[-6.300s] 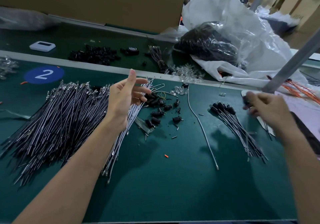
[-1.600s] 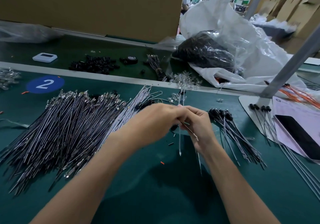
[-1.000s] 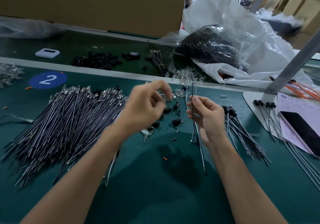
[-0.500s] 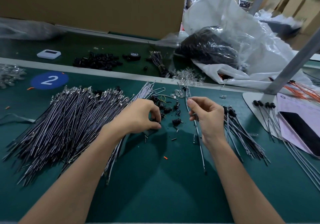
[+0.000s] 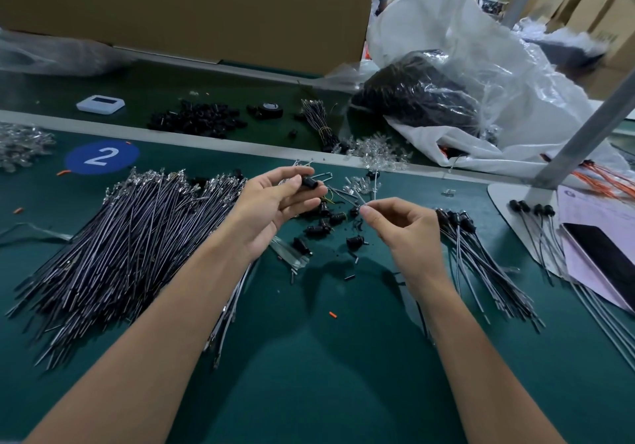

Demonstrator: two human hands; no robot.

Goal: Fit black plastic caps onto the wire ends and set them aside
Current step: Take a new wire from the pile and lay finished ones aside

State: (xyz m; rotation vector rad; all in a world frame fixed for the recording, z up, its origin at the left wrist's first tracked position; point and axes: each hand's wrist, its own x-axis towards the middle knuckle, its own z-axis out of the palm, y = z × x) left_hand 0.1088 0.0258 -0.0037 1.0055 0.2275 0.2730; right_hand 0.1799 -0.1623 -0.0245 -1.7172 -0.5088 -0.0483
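My L hand [image 5: 271, 210] pinches a cap [image 5: 310, 182] btw thumb & fingertips, up over the mat [image 5: 309, 357]. R hand [image 5: 405, 227], fingers curled, pinches a wire [image 5: 359, 200] near its tip; the tip is near the cap, not touching. Below lie spare caps [image 5: 323, 229], w/ bare wires [image 5: 120, 244] left & capped wires [image 5: 481, 258] right.

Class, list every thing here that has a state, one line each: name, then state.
left hand: pinching the black cap
black cap: held, not yet on a wire
right hand: pinching the wire near its end
wire: end uncapped
wire pile: uncapped
capped wires: set aside, right
loose caps: lying unused
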